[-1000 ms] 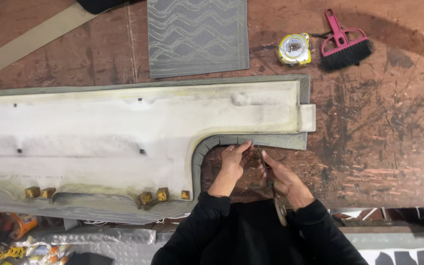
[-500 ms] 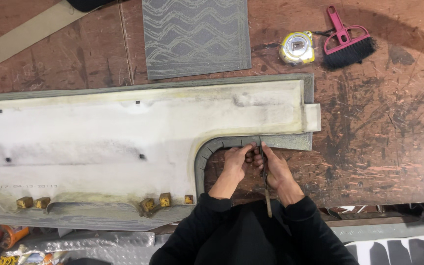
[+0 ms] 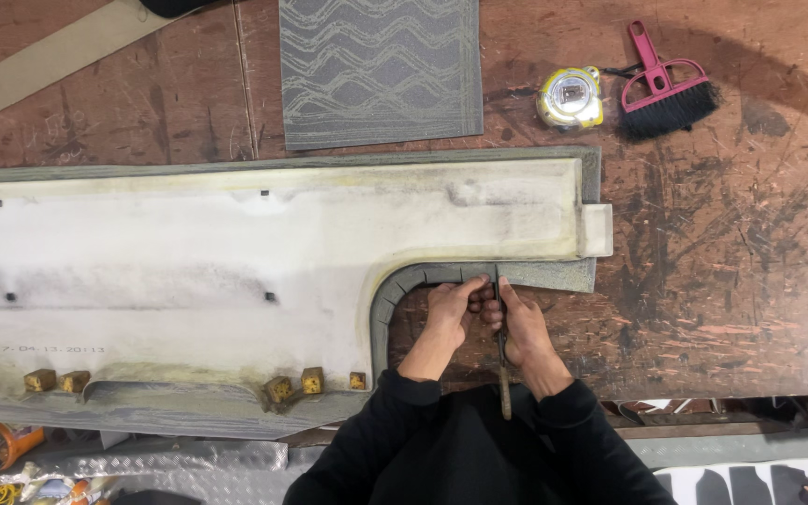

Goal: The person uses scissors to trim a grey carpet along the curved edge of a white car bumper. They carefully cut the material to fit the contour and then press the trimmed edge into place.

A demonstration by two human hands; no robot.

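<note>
Trimming the grey fabric edging (image 3: 554, 274) along the inner curve of the long cream moulded panel (image 3: 282, 243) on the scuffed brown worktop (image 3: 731, 262). The left hand (image 3: 448, 313) pinches the fabric flap; the right hand (image 3: 521, 327) grips slim metal shears (image 3: 501, 360). Short relief cuts, stopping short of the panel edge, should let the fabric fold smoothly.

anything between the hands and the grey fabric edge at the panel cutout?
Nothing visible. The left hand rests directly on the grey fabric strip folded along the curved cutout of the long pale foam-backed panel. The right hand holds a thin long-handled tool with its tip at that fabric edge.
</note>
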